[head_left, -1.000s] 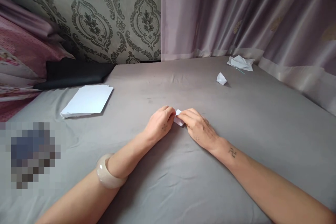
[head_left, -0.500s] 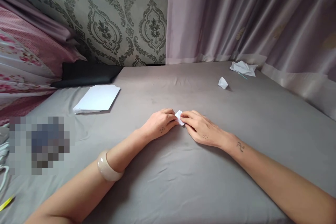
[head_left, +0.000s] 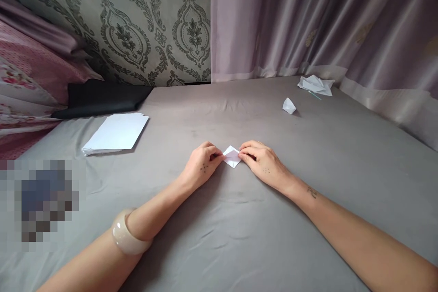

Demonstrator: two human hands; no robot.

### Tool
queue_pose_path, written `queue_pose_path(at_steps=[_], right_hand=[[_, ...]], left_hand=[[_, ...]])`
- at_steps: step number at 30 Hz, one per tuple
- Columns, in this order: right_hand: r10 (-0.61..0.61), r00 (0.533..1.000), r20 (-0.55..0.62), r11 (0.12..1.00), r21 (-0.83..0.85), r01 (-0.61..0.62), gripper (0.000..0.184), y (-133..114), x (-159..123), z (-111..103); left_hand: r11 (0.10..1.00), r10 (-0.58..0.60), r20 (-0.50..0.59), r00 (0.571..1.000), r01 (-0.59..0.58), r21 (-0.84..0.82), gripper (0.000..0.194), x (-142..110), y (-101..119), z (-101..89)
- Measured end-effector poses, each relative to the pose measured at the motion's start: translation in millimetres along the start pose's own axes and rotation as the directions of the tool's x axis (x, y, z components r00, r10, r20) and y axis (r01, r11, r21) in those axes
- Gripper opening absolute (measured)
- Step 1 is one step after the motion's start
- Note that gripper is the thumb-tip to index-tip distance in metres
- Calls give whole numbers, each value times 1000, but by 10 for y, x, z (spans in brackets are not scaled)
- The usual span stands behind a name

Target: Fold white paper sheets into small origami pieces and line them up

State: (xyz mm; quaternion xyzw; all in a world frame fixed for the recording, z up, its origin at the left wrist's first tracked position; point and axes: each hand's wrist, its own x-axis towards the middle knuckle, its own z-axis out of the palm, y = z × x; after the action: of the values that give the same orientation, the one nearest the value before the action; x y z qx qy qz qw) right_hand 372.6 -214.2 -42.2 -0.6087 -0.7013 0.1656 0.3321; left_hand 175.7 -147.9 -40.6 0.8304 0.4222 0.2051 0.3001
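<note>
Near centre frame, your left hand [head_left: 202,164] and right hand [head_left: 266,166] pinch opposite corners of the small folded paper [head_left: 232,157], seemingly keeping it taut and square. Beyond, upper right, sits a folded white piece [head_left: 289,106].

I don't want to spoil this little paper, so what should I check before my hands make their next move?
1. Left hand pinches one side corner of the folded paper: ok.
2. Right hand has the opposite side corner: ok.
3. Near and far corners of the folded paper unobstructed by fingers: ok.
4. Layers lined up exactly and creases sharp: cannot tell, too small in this view.
5. Bangle away from the folded paper: ok, it sits up the left forearm.
6. Paper stack and small folded piece apart from both hands: ok.
</note>
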Motion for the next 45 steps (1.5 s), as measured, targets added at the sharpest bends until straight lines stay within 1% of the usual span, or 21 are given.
queue_pose_path(at_steps=[2,4,7,12,17,22,27,29,31,33,34,36,38,40,41,42,43,44,45], right_hand=[[104,994,13,993,50,-105,21,-18,21,-13],[198,980,31,975,97,-200,20,-28,42,-23],[264,964,43,955,131,-268,21,-23,62,-23],[281,960,7,955,96,-280,22,-14,70,13],[296,955,-7,955,29,-295,24,-22,91,35],[300,954,-6,953,47,-299,25,-26,112,29],[306,952,16,950,57,-306,25,-13,115,27],[299,954,24,952,61,-299,26,8,119,30],[290,957,25,955,62,-291,26,41,127,24],[285,958,34,955,69,-287,24,80,140,2],[284,958,43,955,82,-287,22,100,149,-16],[293,953,75,946,120,-300,17,133,167,-66],[336,934,119,920,172,-353,14,153,183,-120],[406,901,152,868,245,-432,18,154,188,-157],[431,890,147,842,288,-456,19,145,184,-162],[438,890,122,830,325,-453,19,129,175,-156],[421,904,79,839,345,-421,19,106,160,-141],[374,927,25,869,341,-359,18,75,139,-116],[291,957,-19,914,302,-272,18,39,113,-85]], left_hand=[[998,-49,11,999,50,-32,18,5,28,-15],[996,-75,22,997,76,-36,19,3,56,-23],[994,-107,20,994,107,-21,20,-1,90,-21],[985,-167,9,986,167,-46,18,18,103,-1],[981,-176,8,984,176,-79,16,40,86,31],[976,-192,11,981,192,-107,16,37,82,51],[965,-245,38,969,247,-87,16,46,121,29],[967,-241,43,970,244,-71,17,52,123,24],[975,-218,35,975,219,-45,17,52,109,30],[987,-160,14,987,160,-15,12,47,80,42],[994,-107,5,994,107,1,11,44,64,49],[999,27,18,999,-28,47,21,37,34,62],[984,137,64,988,-143,104,31,33,13,68],[967,181,102,978,-196,161,36,30,5,67],[961,190,112,975,-208,182,36,29,5,65],[956,195,119,974,-216,200,36,26,8,64],[951,197,124,972,-220,215,37,24,11,63],[948,197,128,972,-222,226,37,23,16,63],[948,195,128,972,-221,231,37,24,20,63]])
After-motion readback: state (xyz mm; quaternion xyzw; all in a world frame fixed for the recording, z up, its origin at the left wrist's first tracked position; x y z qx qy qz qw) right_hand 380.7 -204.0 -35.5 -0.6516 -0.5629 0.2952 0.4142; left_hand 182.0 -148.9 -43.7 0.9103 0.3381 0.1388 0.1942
